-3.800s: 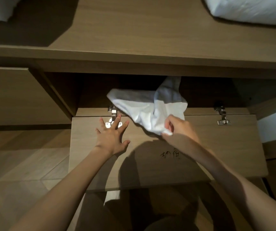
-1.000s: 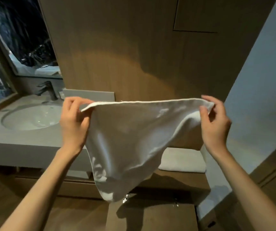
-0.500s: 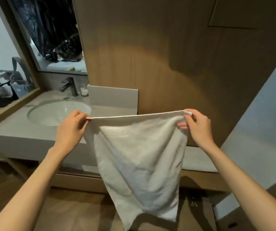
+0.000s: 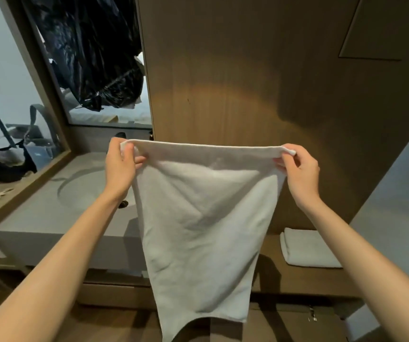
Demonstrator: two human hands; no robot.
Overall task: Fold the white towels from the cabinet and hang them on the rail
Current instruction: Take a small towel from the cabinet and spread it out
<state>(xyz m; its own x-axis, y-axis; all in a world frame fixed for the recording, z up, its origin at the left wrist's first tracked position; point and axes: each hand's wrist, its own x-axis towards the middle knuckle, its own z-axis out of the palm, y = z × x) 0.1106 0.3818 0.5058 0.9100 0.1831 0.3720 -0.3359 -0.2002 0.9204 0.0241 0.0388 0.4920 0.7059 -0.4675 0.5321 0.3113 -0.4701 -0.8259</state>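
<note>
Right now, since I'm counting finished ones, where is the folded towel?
In the head view the folded towel lies low on the right, flat on the wooden ledge under the wall panel, just right of the held towel.

Sink [image 4: 82,186] left, folded towel [image 4: 307,250] right

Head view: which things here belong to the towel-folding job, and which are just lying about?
Job: white towel, pinched at its top corners by the left hand and the right hand; folded towel on the wooden shelf.
Lying about: sink; black plastic up at the left; dark bag at the far left.
</note>
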